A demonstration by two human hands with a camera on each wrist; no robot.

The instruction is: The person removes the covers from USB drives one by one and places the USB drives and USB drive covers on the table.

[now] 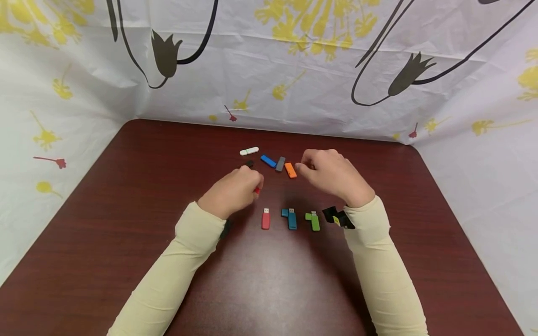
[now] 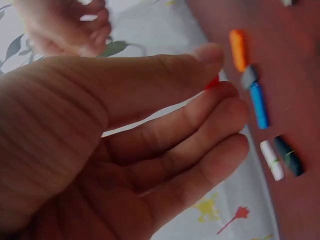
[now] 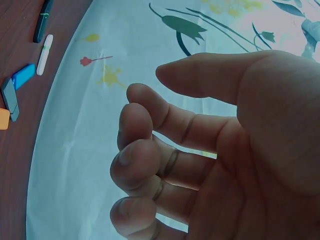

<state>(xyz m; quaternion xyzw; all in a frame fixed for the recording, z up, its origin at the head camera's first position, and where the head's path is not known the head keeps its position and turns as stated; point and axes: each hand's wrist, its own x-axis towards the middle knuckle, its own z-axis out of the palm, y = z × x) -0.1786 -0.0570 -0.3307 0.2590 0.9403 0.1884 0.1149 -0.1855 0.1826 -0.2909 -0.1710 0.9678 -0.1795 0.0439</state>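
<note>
My left hand (image 1: 233, 191) pinches a small red piece (image 1: 257, 191) between thumb and index finger. Only a sliver of this piece (image 2: 212, 84) shows in the left wrist view, so its kind is hidden. Just in front of that hand lies a red USB stick (image 1: 265, 220) with its metal plug bare. My right hand (image 1: 336, 175) hovers beside an orange USB stick (image 1: 290, 170), its fingers loosely curled and holding nothing. To the right of the red stick lie a teal USB stick (image 1: 292, 221) and a green USB stick (image 1: 315, 223), plugs bare, each with its cap alongside.
At the back lie a white USB stick (image 1: 249, 151), a blue one (image 1: 268, 161), a grey one (image 1: 280, 164) and a black one (image 1: 249, 164) partly behind the left hand. A flower-printed white cloth (image 1: 235, 70) borders the dark wooden table (image 1: 138, 186).
</note>
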